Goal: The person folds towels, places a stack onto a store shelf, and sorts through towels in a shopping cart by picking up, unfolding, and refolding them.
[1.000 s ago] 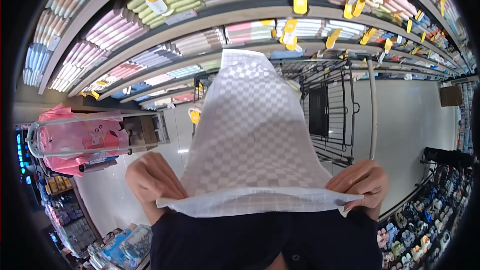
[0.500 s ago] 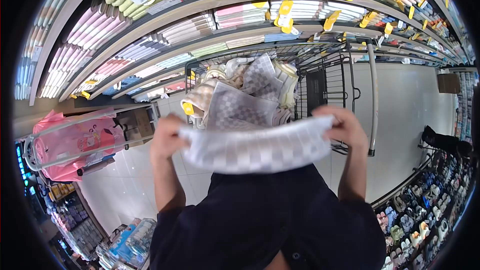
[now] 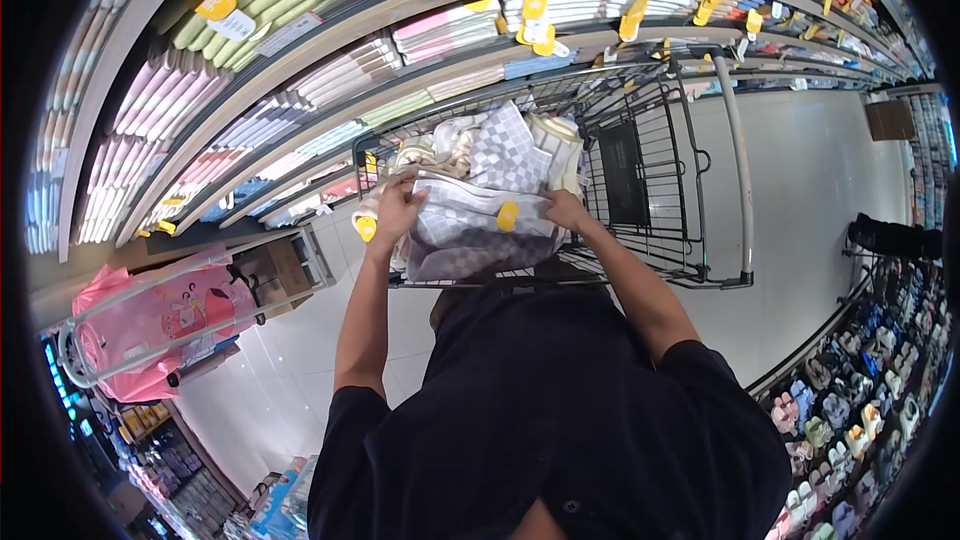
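Observation:
A grey-and-white checkered towel (image 3: 455, 220) stretches between my hands over the pile in the shopping cart (image 3: 697, 170). My left hand (image 3: 402, 206) is closed on its left end, and my right hand (image 3: 566, 210) pinches the right end. A yellow tag (image 3: 507, 216) shows on the towel's front. Under it lies a darker grey checkered towel (image 3: 455, 263). Just beyond, another checkered towel (image 3: 508, 147) rests on the pile beside a pale yellow striped cloth (image 3: 562, 145) and beige cloths (image 3: 437, 150).
Shelves of folded towels (image 3: 345, 70) with yellow tags run behind the cart. A rack with a pink garment (image 3: 175, 310) stands on the left next to a cardboard box (image 3: 275, 275). Slippers (image 3: 850, 400) fill a display at the lower right, near a dark-clothed leg (image 3: 895, 237).
My hands have moved forward and closer together, bringing the towel from in front of my body onto the pile in the cart. The view has shifted slightly.

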Demonstrator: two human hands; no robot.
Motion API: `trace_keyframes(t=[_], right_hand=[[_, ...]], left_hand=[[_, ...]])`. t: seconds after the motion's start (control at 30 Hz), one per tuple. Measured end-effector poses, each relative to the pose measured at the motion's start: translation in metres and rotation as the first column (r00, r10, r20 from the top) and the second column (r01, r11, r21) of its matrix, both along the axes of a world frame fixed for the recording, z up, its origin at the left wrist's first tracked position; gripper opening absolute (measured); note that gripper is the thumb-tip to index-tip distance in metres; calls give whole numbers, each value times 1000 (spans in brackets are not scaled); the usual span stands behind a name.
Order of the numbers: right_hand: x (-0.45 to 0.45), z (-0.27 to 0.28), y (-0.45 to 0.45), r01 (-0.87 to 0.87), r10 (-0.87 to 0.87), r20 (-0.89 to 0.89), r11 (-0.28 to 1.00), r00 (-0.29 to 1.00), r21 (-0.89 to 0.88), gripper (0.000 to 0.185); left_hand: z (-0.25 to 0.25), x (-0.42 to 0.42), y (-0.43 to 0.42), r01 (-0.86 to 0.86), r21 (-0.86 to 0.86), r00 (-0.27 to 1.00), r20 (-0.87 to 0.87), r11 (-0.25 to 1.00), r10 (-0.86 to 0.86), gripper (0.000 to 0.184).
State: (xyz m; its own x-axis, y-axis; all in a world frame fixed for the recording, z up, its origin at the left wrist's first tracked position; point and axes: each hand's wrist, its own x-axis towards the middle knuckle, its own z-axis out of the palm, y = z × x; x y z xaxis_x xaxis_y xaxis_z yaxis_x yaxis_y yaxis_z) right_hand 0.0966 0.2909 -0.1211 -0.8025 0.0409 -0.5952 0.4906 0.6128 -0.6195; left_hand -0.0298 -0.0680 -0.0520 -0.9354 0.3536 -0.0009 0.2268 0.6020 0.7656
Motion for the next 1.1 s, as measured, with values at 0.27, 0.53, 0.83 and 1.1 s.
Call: trace_keyframes(t=[0.27, 0.53, 0.83, 1.1], right_hand=[[-2, -33, -4, -50, 37, -172, 996, 984, -76, 40], [9, 45, 6, 58, -89, -184, 984, 979, -170, 29], [8, 268, 28, 92, -251, -608, 955, 753, -281, 15], [-7, 326, 55, 33, -206, -634, 962, 745, -273, 12]], left_hand=[[6, -4, 4, -112, -25, 919, 378, 993, 113, 26], [59, 17, 1, -71, 307, 947, 320, 949, -33, 26], [168, -6, -3, -256, 526, 907, 421, 811, 13, 13], [218, -25, 32, -309, 552, 941, 297, 774, 163, 11]])
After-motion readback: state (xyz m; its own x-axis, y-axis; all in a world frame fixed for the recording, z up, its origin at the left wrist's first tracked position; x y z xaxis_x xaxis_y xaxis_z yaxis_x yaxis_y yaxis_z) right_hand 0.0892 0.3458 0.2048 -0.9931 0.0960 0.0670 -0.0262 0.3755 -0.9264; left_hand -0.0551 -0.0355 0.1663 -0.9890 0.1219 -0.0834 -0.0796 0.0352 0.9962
